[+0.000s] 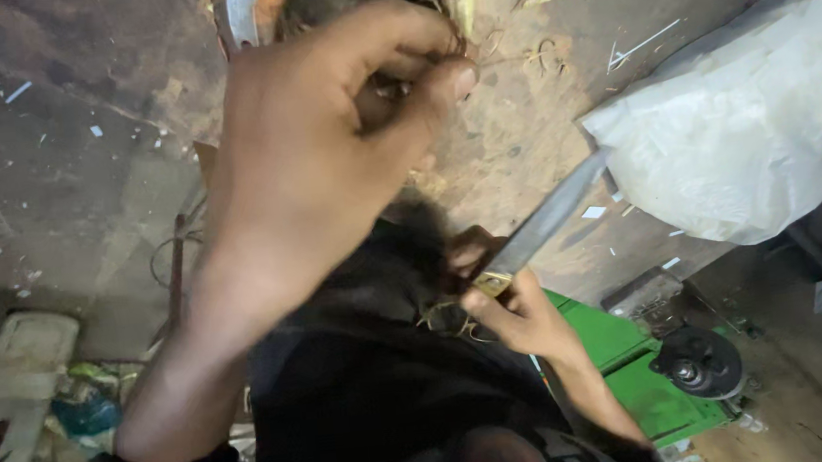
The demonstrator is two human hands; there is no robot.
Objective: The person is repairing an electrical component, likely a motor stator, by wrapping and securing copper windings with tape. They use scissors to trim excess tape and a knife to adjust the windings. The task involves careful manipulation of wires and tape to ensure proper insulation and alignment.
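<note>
Two hands are in my view, and both are closed on something. My left hand is raised close to the camera, blurred, with thumb and forefinger pinched together on a small tuft of thin wiry strands; I cannot tell exactly what the strands are. Just behind the fingertips sits a round metal part with an orange patch, mostly hidden by the hand.

My right hand is lower and nearer my body, gripping the handle end of a knife between thumb and fingers. The grey blade slants up and to the right, its tip ending just beside a crumpled white plastic bag. A yellowish ring shows where the blade meets the grip. More tangled strands lie right under this hand, against dark cloth that fills the middle of the view.

Beneath everything is a worn, stained brown surface scattered with small white scraps and bits of wire. To the lower right stands a green metal box with a dark round wheel touching its edge. At the far lower left lies a dirty pale container, well apart from both hands.
</note>
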